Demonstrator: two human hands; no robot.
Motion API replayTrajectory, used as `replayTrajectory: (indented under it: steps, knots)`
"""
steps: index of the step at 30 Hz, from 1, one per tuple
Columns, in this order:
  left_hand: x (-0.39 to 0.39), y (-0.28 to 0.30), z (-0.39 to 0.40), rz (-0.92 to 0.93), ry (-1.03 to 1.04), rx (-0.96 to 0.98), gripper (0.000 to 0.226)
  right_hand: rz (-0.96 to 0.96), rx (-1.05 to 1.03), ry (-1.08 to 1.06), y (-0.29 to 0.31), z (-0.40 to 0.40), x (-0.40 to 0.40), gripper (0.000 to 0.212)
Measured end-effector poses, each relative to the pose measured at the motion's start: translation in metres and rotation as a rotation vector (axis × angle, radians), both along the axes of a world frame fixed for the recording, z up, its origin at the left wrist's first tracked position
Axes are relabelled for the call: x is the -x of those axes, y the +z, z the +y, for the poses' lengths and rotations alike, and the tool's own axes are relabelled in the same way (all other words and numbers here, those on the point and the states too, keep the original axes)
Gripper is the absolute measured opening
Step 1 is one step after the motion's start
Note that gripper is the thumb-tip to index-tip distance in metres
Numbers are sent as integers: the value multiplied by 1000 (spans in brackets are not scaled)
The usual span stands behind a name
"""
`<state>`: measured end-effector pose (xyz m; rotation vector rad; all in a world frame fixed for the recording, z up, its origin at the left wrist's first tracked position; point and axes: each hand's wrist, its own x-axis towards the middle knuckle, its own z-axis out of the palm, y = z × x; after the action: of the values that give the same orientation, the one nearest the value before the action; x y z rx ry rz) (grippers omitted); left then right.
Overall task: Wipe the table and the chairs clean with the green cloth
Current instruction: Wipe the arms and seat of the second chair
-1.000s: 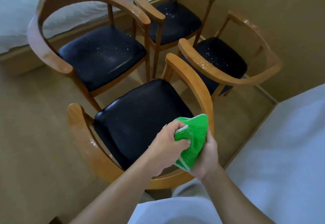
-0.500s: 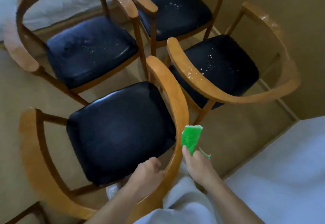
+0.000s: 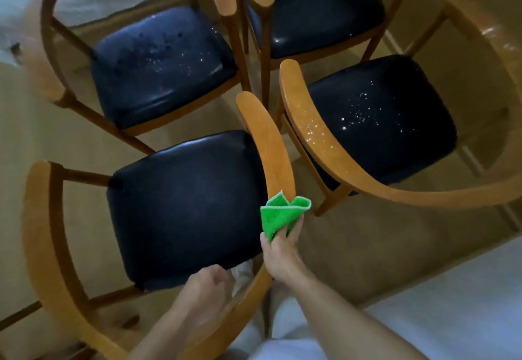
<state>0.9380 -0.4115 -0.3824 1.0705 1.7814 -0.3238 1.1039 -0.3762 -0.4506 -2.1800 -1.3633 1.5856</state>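
Pinching the green cloth (image 3: 278,216) at lower centre beside the near chair (image 3: 265,144) arm, the right hand (image 3: 279,258) should press flat along the wood, while the left hand (image 3: 207,289), loosely curled, steadies the backrest.

The bright green cloth (image 3: 278,216) looks soft and nappy, with a pale stitched hem. The nearest chair's curved orange-brown wooden frame (image 3: 269,144) is smooth and varnished; its black leather-like seat (image 3: 183,204) has a dull sheen. The right-hand black chair seat (image 3: 381,119) is flecked with white specks.
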Motion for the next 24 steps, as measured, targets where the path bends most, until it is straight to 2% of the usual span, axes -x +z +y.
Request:
replayTrajectory:
  steps: [4, 6, 10, 13, 15, 17, 20, 24]
  knots:
    - [-12, -10, 15, -75, 48, -75, 24, -75, -78, 154, -4, 58, -25, 76]
    - [-25, -11, 28, -114, 95, -99, 21, -19, -131, 161, 5, 89, -36, 67]
    - [-60, -8, 72, -178, 230, -189, 28, 239, -229, -48, 40, 141, -54, 49]
    - [-94, -9, 122, -138, 323, -321, 34, 351, -153, -237, 65, 175, -83, 40]
    - [-117, -14, 157, -95, 373, -402, 40, 428, -164, -260, 78, 205, -106, 31]
    - [-134, -22, 189, -11, 421, -501, 48, 413, -250, -177, 88, 241, -124, 24]
    - [-150, -37, 237, 142, 400, -686, 54, 373, -374, -13, 84, 303, -135, 36]
    - [-150, -67, 291, 302, 209, -691, 59, 201, -462, 341, 59, 374, -122, 28]
